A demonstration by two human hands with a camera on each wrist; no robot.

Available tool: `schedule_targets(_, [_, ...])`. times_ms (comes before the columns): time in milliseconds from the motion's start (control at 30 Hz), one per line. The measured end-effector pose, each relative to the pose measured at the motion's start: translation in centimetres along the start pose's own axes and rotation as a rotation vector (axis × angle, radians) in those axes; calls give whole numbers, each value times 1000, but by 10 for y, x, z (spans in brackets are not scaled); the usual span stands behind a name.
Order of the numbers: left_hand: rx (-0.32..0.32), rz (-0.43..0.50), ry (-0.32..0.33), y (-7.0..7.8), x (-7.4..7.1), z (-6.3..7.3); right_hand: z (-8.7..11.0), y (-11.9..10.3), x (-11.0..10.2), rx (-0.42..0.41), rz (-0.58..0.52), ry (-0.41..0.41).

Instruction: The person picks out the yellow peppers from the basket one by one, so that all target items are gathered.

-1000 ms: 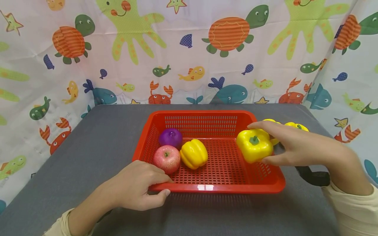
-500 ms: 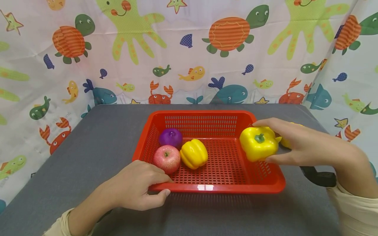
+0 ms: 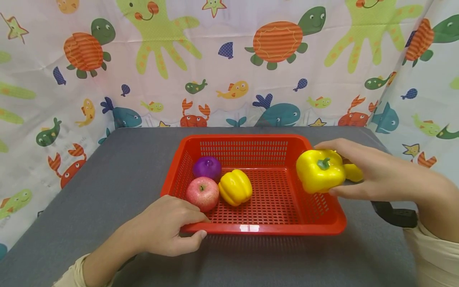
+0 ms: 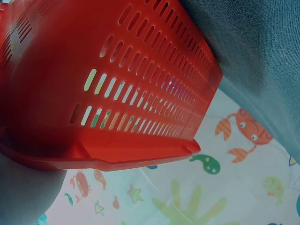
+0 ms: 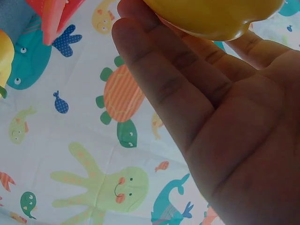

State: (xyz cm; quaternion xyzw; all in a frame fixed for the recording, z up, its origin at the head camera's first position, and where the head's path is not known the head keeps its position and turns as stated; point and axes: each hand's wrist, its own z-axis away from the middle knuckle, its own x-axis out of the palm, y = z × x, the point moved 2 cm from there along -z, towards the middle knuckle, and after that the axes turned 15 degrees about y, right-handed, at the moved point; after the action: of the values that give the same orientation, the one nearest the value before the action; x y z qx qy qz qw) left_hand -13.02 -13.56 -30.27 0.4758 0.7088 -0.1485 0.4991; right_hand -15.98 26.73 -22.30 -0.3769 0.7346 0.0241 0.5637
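My right hand (image 3: 376,171) holds a yellow bell pepper (image 3: 320,171) between thumb and fingers, stem toward me, over the right rim of the red plastic basket (image 3: 269,229). In the right wrist view the pepper's glossy underside (image 5: 215,18) shows above the fingers. My left hand (image 3: 172,227) pinches the basket's front rim near its left corner, fingers over the edge and thumb outside. Inside, on the left, lie a purple onion-like round thing (image 3: 207,168), a pink-red apple (image 3: 202,193) and another yellow bell pepper (image 3: 235,187).
Beyond the basket's right side, more yellow produce (image 3: 354,172) is mostly hidden behind my right hand. The basket stands on a grey cloth-covered table (image 3: 143,167). A curtain (image 3: 229,79) printed with sea animals hangs along the back and both sides.
My right hand has moved right and slightly away with the yellow bell pepper, from over the basket's inside to its right rim, covering more of the produce behind. My left hand stays put.
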Motion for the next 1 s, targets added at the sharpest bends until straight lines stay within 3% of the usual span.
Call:
schedule_targets(400, [5, -9, 5, 0, 0, 0, 6, 7, -8, -51, 54, 68])
schedule_targets(1000, [19, -16, 9, 0, 0, 0, 11, 18, -15, -9, 176, 91])
